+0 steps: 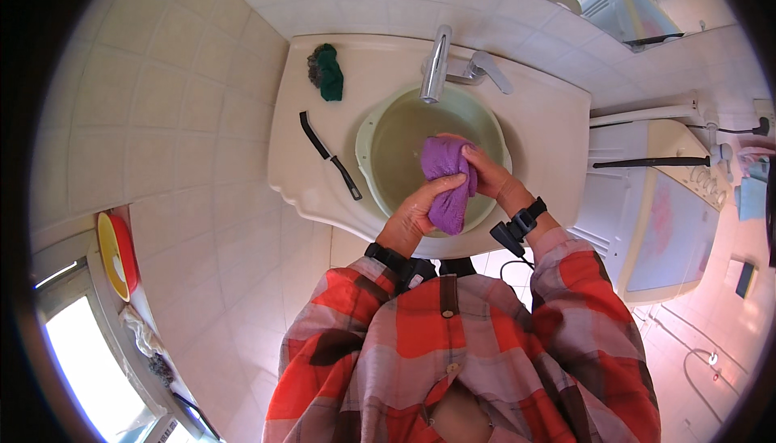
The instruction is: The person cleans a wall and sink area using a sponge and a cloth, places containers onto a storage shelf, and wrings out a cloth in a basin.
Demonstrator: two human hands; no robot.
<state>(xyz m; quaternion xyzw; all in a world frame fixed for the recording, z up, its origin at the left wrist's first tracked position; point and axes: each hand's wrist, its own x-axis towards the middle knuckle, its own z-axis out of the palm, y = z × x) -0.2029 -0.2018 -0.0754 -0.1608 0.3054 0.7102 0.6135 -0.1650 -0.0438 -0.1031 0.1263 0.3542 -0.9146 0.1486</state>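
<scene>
A folded purple cloth is gripped between both hands above a pale green plastic basin. My left hand clasps its lower left part, thumb lying across the front. From the right, my right hand holds the upper part, with some fingers hidden behind the cloth. The fabric looks wet and bunched. Cloudy water stands in the basin, which sits in the washbasin under a chrome faucet.
On the left of the counter lie a black-handled narrow brush, a dark green cloth and a steel wool scourer. The faucet lever is right of the spout. A washing machine stands at the right.
</scene>
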